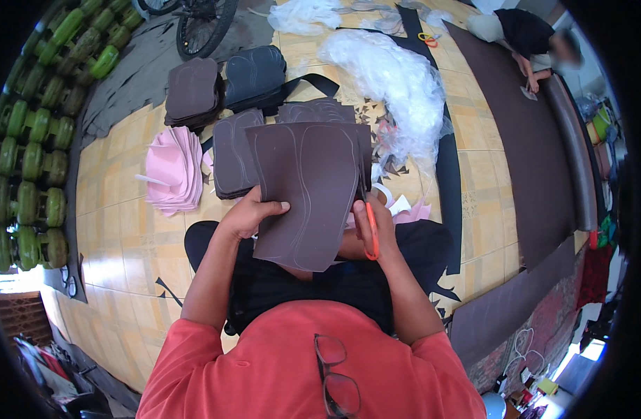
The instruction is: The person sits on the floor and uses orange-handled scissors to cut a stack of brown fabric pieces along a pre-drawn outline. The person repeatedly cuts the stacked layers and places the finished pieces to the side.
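Observation:
My left hand (247,215) grips the left edge of a dark brown sheet (303,188), thumb on top and fingers underneath. Pale curved outlines are drawn down the sheet. At its right edge, my right hand (377,225) is closed round orange-handled scissors (371,234). Their blades point away from me along the edge; part of them is hidden by the sheet. Just beyond the sheet lie a stack of cut brown pieces (229,150) and more marked brown sheets (320,110). A roll of white tape (383,194) sits close to my right hand.
Pink cut sheets (173,171) lie at left, with brown (193,91) and black (254,75) stacks behind. Crumpled clear plastic (397,91) and scraps spread ahead. At right, a person (530,42) crouches over a long brown sheet (509,140). Green gas cylinders (30,167) line the left; a bicycle wheel (207,28) stands behind.

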The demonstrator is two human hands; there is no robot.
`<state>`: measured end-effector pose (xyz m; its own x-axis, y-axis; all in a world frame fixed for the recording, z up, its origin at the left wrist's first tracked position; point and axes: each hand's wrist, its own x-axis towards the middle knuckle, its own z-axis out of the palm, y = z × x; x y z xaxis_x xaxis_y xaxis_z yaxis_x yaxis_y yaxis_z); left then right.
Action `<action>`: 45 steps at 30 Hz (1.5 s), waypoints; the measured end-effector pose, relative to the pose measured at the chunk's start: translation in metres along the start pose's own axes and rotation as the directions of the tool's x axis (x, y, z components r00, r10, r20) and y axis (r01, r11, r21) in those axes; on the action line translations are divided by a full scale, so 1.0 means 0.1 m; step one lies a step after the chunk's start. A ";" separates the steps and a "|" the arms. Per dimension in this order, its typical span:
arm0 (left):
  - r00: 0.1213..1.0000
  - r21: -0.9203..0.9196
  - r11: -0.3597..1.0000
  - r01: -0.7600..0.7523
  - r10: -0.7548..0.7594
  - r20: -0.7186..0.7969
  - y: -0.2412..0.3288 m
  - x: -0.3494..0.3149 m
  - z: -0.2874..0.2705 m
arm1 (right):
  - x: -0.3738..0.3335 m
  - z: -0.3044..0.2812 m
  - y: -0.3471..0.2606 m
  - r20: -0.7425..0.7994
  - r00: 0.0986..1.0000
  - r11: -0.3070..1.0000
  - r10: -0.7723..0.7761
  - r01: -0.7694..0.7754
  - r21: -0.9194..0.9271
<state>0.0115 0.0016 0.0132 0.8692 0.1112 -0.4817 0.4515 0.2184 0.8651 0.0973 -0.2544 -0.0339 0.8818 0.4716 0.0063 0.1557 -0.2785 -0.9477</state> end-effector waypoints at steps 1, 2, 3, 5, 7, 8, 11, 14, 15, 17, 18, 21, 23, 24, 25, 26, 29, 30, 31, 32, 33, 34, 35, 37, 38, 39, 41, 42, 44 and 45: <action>1.000 0.011 1.000 0.004 -0.004 -0.008 -0.02 0.02 -0.05 | -0.01 -0.02 -0.01 0.016 1.000 1.000 0.004 -0.005 0.025; 1.000 -0.001 1.000 0.012 -0.012 0.006 -0.02 0.04 -0.10 | -0.04 -0.04 -0.04 0.033 0.999 0.999 0.008 -0.010 0.049; 0.999 -0.014 1.000 0.021 -0.021 0.024 0.00 0.06 -0.14 | -0.05 -0.07 -0.04 0.047 0.999 0.997 0.013 -0.017 0.071; 0.997 0.021 0.997 0.074 -0.074 0.003 0.05 0.04 -0.16 | -0.05 -0.10 0.02 0.084 0.996 0.999 0.034 -0.037 0.039; 0.985 0.120 0.979 0.166 -0.159 -0.063 0.24 -0.02 -0.06 | -0.05 -0.11 0.02 0.076 0.996 0.997 0.042 -0.047 0.055; 0.991 0.109 0.985 0.134 -0.134 -0.011 0.19 -0.01 -0.08 | -0.01 -0.07 -0.01 0.058 0.998 0.995 0.037 -0.042 0.090; 0.993 0.044 0.996 0.079 -0.082 0.079 0.02 0.00 -0.06 | 0.10 -0.13 -0.11 0.040 0.999 1.000 0.011 -0.012 0.024; 0.993 0.018 0.995 0.094 -0.095 0.065 -0.11 0.09 -0.23 | 0.09 -0.20 -0.19 0.089 0.996 0.999 0.013 -0.016 0.029; 0.992 0.030 0.995 0.093 -0.096 0.079 -0.04 0.09 -0.24 | 0.06 -0.26 -0.33 0.109 0.993 0.995 0.038 -0.048 0.085; 0.990 0.055 0.994 0.092 -0.098 0.106 0.14 0.06 -0.27 | 0.05 -0.34 -0.31 0.165 0.980 0.981 0.108 -0.132 0.139; 0.990 0.076 0.993 0.087 -0.095 0.107 0.16 0.06 -0.28 | 0.07 -0.38 -0.28 0.182 0.979 0.991 0.096 -0.112 0.077; 0.991 0.130 0.988 0.086 -0.098 0.095 0.19 0.07 -0.29 | 0.20 -0.41 -0.21 0.228 0.973 0.997 -0.025 0.040 -0.064; 0.992 0.150 0.983 0.105 -0.115 0.059 0.17 0.05 -0.28 | 0.23 -0.51 -0.27 0.263 0.964 0.997 0.038 -0.020 -0.069; 0.988 0.145 0.982 0.119 -0.132 0.081 0.20 0.06 -0.30 | 0.24 -0.54 -0.30 0.287 0.955 0.996 0.067 -0.049 -0.070; 0.983 0.141 0.981 0.133 -0.149 0.105 0.24 0.08 -0.33 | 0.23 -0.56 -0.20 0.276 0.958 0.997 0.078 -0.080 -0.002; 0.978 0.137 0.979 0.147 -0.165 0.129 0.26 0.09 -0.35 | 0.22 -0.57 -0.02 0.265 0.960 0.992 0.089 -0.111 0.066; 0.965 0.192 0.970 0.148 -0.184 0.184 0.24 0.09 -0.38 | 0.22 -0.57 -0.07 0.302 0.926 0.903 0.227 -0.317 0.292; 0.962 0.225 0.962 0.154 -0.198 0.187 0.23 0.07 -0.32 | 0.21 -0.55 -0.13 0.331 0.898 0.842 0.289 -0.403 0.358; 0.957 0.259 0.953 0.159 -0.213 0.196 0.23 0.04 -0.22 | 0.20 -0.46 -0.10 0.232 0.944 0.842 0.235 -0.317 0.435; 0.952 0.293 0.942 0.162 -0.227 0.205 0.21 0.02 -0.15 | 0.20 -0.32 -0.02 0.126 0.975 0.836 0.183 -0.222 0.501; 0.944 0.112 0.985 0.128 -0.156 0.292 -0.03 0.09 -0.31 | 0.23 -0.20 0.02 0.027 0.992 0.822 0.123 -0.116 0.558; 0.933 -0.194 0.956 0.219 -0.146 0.330 -0.04 0.08 -0.29 | 0.22 -0.16 0.03 -0.007 0.988 0.785 0.153 -0.117 0.609; 0.924 -0.475 0.828 0.298 -0.125 0.362 -0.04 0.08 -0.28 | 0.20 -0.13 0.03 -0.039 0.982 0.745 0.185 -0.114 0.657; 0.961 -0.466 0.877 0.118 0.018 0.277 -0.13 0.09 -0.22 | 0.21 -0.07 0.15 -0.039 0.971 0.661 0.237 -0.131 0.739; 0.965 -0.138 0.980 -0.140 0.166 0.202 -0.29 0.09 -0.20 | 0.18 -0.07 0.20 -0.029 0.966 0.635 0.257 -0.146 0.758; 0.928 0.222 0.905 -0.362 0.327 0.178 -0.47 0.10 -0.17 | 0.15 -0.03 0.10 -0.014 0.961 0.606 0.276 -0.163 0.779; 0.987 0.395 0.908 -0.135 0.088 0.135 -0.19 -0.10 0.17 | 0.08 0.05 -0.06 0.022 0.967 0.587 0.252 -0.171 0.792; 0.898 0.049 0.952 -0.302 0.267 0.351 -0.20 -0.08 0.36 | 0.04 0.09 -0.11 0.058 0.960 0.631 0.274 -0.225 0.743; 0.920 0.045 0.923 -0.381 0.374 0.120 -0.41 -0.02 0.43 | -0.04 0.17 -0.16 0.119 0.938 0.702 0.327 -0.325 0.634; 0.939 -0.151 0.927 -0.342 0.344 -0.010 -0.37 0.00 0.50 | -0.04 0.18 -0.18 0.135 0.955 0.770 0.264 -0.293 0.566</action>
<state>0.0047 -0.0548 -0.0118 0.9695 0.1894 -0.1556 0.0911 0.3110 0.9460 0.0827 -0.2364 -0.0223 0.8230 0.4902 -0.2871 -0.3905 0.1212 -0.9126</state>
